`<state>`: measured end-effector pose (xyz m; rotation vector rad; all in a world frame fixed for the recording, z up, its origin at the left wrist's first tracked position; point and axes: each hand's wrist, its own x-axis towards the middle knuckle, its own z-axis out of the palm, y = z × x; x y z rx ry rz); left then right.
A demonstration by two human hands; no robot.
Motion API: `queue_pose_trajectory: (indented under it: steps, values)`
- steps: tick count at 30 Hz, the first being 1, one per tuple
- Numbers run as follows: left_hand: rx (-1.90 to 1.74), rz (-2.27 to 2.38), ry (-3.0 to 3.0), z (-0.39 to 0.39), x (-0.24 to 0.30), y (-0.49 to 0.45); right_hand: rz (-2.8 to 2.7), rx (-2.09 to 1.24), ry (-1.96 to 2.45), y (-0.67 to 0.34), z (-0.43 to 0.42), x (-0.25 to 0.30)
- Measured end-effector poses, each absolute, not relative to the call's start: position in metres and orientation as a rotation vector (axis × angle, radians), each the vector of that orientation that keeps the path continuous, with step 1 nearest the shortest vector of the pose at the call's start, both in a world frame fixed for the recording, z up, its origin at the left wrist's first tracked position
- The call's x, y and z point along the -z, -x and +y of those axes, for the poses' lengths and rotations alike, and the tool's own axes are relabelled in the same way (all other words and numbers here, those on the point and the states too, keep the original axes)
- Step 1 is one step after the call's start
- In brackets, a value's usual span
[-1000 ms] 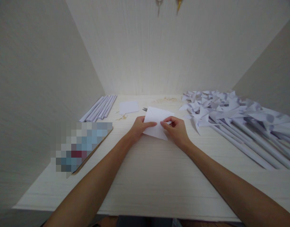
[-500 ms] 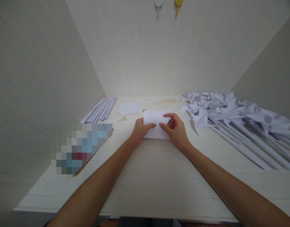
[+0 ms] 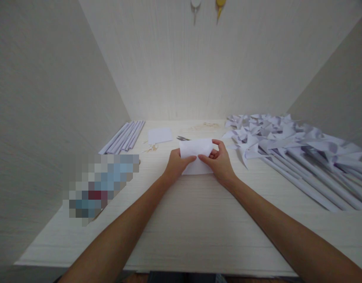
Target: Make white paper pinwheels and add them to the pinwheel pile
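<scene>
Both hands hold one white sheet of paper (image 3: 195, 148) above the middle of the table. My left hand (image 3: 177, 163) grips its left side, thumb pressed on the front and the other fingers hidden behind. On the right side, my right hand (image 3: 220, 160) pinches the sheet with thumb in front and fingers curled behind its edge. The two thumb tips nearly meet at the sheet's middle, and the paper bends there. Just behind the sheet, the metal blades of a pair of scissors (image 3: 182, 138) stick out.
Rolled paper sticks (image 3: 123, 137) lie at the back left, beside a flat white sheet (image 3: 159, 135) and some thin tan bits (image 3: 153, 147). A blurred-out item (image 3: 104, 188) is at the left. Many paper pinwheels (image 3: 254, 137) on sticks are heaped right. Walls (image 3: 181, 70) enclose the table.
The sheet is tilted and bent more, its upper part curving over. My right fingers have moved behind its edge. More of the scissors shows behind it.
</scene>
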<state>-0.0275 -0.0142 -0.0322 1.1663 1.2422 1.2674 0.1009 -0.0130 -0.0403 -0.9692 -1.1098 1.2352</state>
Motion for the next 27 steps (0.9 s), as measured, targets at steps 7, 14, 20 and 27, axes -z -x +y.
queue_pose_trajectory:
  steps: [7,14,20,27]
  values:
    - [-1.117,0.999,-1.011,-0.007,0.028,0.039,-1.1,-1.352,0.999,-0.107,-0.01,0.037]
    - [-0.811,0.9,-1.082,-0.008,0.018,0.055,-1.298,-1.619,0.939,-0.119,-0.011,0.03]
    - [-0.767,0.941,-1.219,-0.01,0.019,0.053,-1.389,-1.63,0.889,-0.121,-0.009,0.033]
    - [-0.811,1.135,-1.411,-0.01,0.024,0.047,-1.403,-1.575,0.889,-0.12,-0.008,0.035]
